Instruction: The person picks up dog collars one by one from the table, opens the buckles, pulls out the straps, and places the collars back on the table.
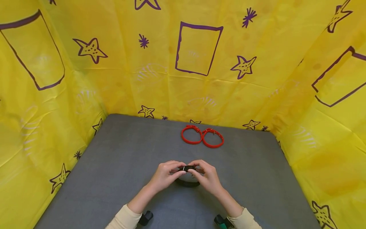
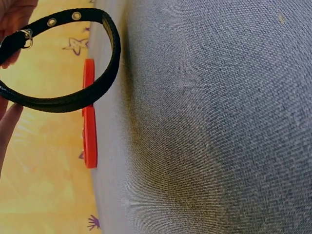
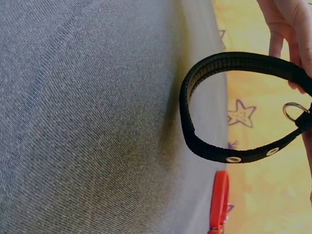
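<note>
A black pet collar (image 1: pixel 187 183) is bent into a loop above the grey cloth, with metal eyelets and a D-ring showing in the wrist views. My left hand (image 1: pixel 166 174) pinches its upper strap at the buckle from the left, thumb below and fingers above. From the other side my right hand (image 1: pixel 208 175) pinches the same stretch of strap, close beside the left fingertips. The loop of the collar (image 2: pixel 73 103) hangs free between the hands. In the right wrist view the eyelet part of the collar (image 3: pixel 214 152) lies low. Fingers partly cover the buckle.
Two red collars (image 1: pixel 192 142), each closed in a ring, lie side by side towards the back of the grey table (image 1: pixel 137 143). Yellow cloth walls (image 1: pixel 160 89) with purple drawings enclose the table at the back and both sides. Dark straps (image 1: pixel 146 218) sit by the wrists.
</note>
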### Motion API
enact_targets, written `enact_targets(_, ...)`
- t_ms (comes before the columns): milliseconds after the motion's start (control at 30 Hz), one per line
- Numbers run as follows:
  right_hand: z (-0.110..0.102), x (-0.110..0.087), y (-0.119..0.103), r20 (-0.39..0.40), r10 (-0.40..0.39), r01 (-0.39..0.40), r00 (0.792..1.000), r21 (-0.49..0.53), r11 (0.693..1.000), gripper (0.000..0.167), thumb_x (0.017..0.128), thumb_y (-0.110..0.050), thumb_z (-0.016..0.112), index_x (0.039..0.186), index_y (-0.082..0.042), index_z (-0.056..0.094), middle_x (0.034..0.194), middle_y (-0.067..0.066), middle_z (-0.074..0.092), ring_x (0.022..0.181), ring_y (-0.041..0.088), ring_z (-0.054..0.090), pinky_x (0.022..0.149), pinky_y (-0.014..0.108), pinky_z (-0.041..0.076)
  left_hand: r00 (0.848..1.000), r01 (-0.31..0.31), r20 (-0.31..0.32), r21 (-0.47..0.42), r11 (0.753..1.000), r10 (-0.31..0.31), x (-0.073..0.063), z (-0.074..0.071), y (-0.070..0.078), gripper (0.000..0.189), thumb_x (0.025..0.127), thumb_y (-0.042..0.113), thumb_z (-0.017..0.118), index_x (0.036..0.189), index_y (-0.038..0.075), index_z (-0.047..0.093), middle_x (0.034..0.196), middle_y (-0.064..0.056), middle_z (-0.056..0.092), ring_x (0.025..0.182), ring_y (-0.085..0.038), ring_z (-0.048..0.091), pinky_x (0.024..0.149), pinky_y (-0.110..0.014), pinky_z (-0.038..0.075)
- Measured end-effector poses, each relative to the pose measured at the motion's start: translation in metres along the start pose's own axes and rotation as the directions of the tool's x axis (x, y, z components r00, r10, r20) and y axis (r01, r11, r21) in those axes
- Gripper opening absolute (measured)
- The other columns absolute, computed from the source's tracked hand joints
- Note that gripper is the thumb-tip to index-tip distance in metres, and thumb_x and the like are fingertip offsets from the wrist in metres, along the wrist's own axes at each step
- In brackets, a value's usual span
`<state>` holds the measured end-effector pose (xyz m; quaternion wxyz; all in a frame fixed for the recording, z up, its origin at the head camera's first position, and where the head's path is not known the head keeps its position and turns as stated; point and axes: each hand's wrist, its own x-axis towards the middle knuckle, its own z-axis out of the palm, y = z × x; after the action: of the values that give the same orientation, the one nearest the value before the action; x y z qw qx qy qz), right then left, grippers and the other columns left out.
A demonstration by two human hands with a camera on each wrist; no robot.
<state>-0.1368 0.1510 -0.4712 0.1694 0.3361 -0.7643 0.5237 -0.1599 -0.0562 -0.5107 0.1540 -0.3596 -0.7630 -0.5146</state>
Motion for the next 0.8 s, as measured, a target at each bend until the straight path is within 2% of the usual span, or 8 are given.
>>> enact_targets(133,-0.001,0.001,0.001,-0.017,0.010,-0.009,1.000,0.039,0.999,0.022,0.080,0.018,0.068,0.099,0.006,0.065,0.094,0.018,0.065,0.085,0.026,0.065,0.063,0.030,0.059,1.000,0.006,-0.010,-0.037,0.999,-0.007,-0.001,0.000,0.001,0.024,0.081,0.005,0.078,0.105,0.003,0.073,0.097,-0.005,0.071,0.085,-0.016,0.070,0.067,-0.019,0.056)
enact_targets(267,-0.004,0.005,0.001,-0.016,0.009,-0.008,1.000,0.064,0.998,0.022,0.081,0.018,0.067,0.100,0.006,0.065,0.094,0.017,0.065,0.085,0.023,0.064,0.061,0.028,0.058,0.999,-0.028,-0.020,-0.058,0.998,0.027,0.002,-0.001,0.005,0.027,0.080,0.002,0.078,0.106,0.001,0.073,0.097,-0.007,0.072,0.083,-0.017,0.070,0.066,-0.021,0.056)
enact_targets(400,-0.006,0.007,0.000,-0.014,0.057,-0.056,0.998,0.084,0.995,0.021,0.082,0.015,0.069,0.100,0.005,0.065,0.095,0.017,0.065,0.087,0.024,0.064,0.063,0.033,0.059,0.999,-0.046,-0.028,-0.035,0.998,0.045,0.008,-0.001,0.006,0.027,0.081,0.003,0.077,0.108,0.000,0.073,0.098,-0.008,0.071,0.087,-0.019,0.070,0.070,-0.025,0.057)
enact_targets(533,-0.007,0.006,0.000,0.019,0.087,-0.088,0.996,0.085,0.992,0.020,0.082,0.011,0.071,0.100,0.005,0.066,0.096,0.017,0.065,0.089,0.028,0.064,0.071,0.039,0.059,0.999,-0.036,-0.025,-0.003,0.999,0.036,0.006,-0.001,0.005,0.027,0.080,0.004,0.079,0.107,-0.001,0.073,0.098,-0.008,0.071,0.087,-0.020,0.069,0.070,-0.024,0.057)
enact_targets(800,-0.011,0.006,0.000,0.075,0.079,-0.079,0.994,-0.005,0.997,0.025,0.080,0.009,0.074,0.103,0.004,0.066,0.098,0.017,0.065,0.091,0.032,0.064,0.077,0.047,0.056,0.999,-0.018,-0.038,0.072,0.997,0.021,0.001,-0.003,0.001,0.030,0.077,0.004,0.081,0.106,0.002,0.074,0.097,-0.004,0.071,0.085,-0.015,0.068,0.069,-0.025,0.058)
